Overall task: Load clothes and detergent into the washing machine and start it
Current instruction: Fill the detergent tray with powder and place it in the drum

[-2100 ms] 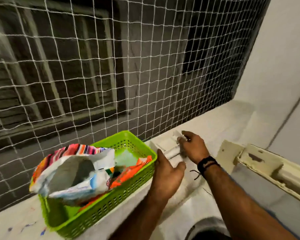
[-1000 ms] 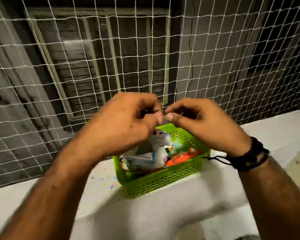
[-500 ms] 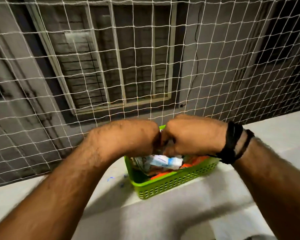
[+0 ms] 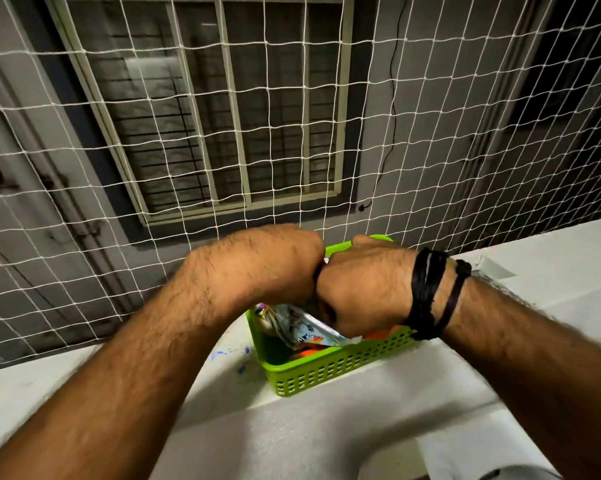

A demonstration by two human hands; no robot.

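Both fists pressed together over the green basket (image 4: 330, 370) on the white bench (image 4: 327, 441).

Since half a second ago the two hands have stayed knuckle to knuckle and barely shifted; a second ago they were raised higher, with fingertips pinching. There are two hands, one basket and one crumpled printed detergent packet (image 4: 302, 329) lying in it, with orange wrappers (image 4: 309, 353) beneath. The left hand (image 4: 275, 268) and right hand (image 4: 365, 285) are both curled tight, touching each other; whatever the grip pinches is hidden between them, so I cannot tell what it holds. Two black wrist bands (image 4: 434, 292) circle the right wrist. The basket sits at the bench's far edge, against the white net (image 4: 188, 133).
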